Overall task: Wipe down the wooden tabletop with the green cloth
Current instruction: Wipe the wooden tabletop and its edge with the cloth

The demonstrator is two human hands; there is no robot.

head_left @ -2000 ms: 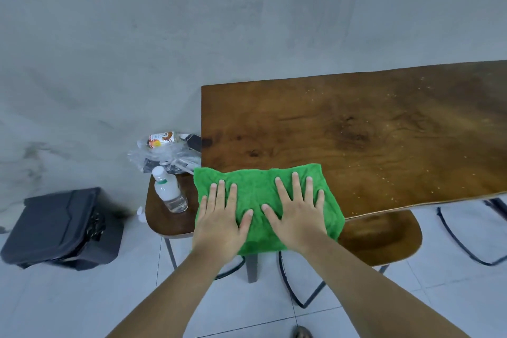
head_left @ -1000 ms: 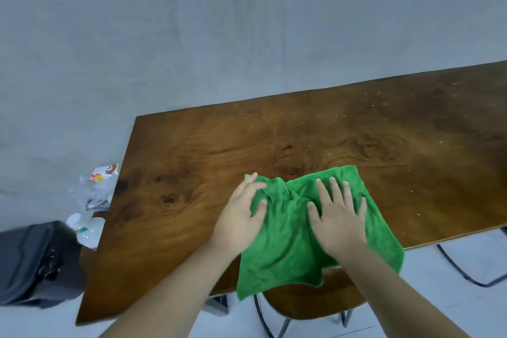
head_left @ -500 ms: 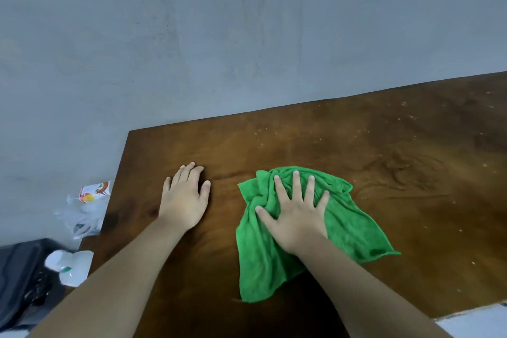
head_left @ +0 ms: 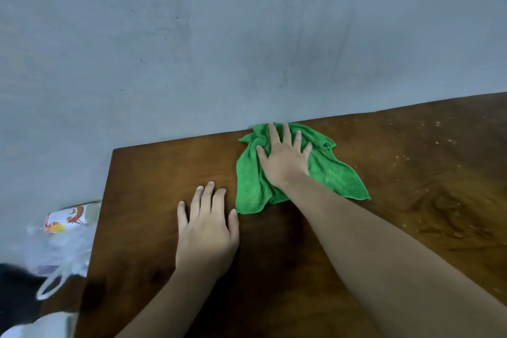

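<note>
In the head view, the person is wiping the wooden table [head_left: 301,255] with the green cloth [head_left: 326,170], and the wiping step looks to be in its early part. The right hand [head_left: 285,159] is lying flat on the cloth with its fingers [head_left: 274,134] spread wide, pressing down rather than gripping; nothing is closed inside it. The cloth is sitting bunched under that palm at the far edge of the table, touching the grey wall [head_left: 247,35], nearer the far left corner than the right end. Folds of cloth are spilling out to both sides of the hand and trailing back toward the wrist, so the hand is covering only its middle.

The left hand [head_left: 208,230] is resting open and flat on bare wood just beside the cloth's near left corner, holding nothing, seemingly bracing the body.

Pale specks [head_left: 411,145] are lying scattered across the right part of the table, so that stretch seems unwiped. The next move probably calls for sweeping the cloth rightward along the far edge, keeping the palm pressed so the loose folds are not slipping out.

Off the left edge of the table, a plastic bag [head_left: 63,244] is showing, blurred.
</note>
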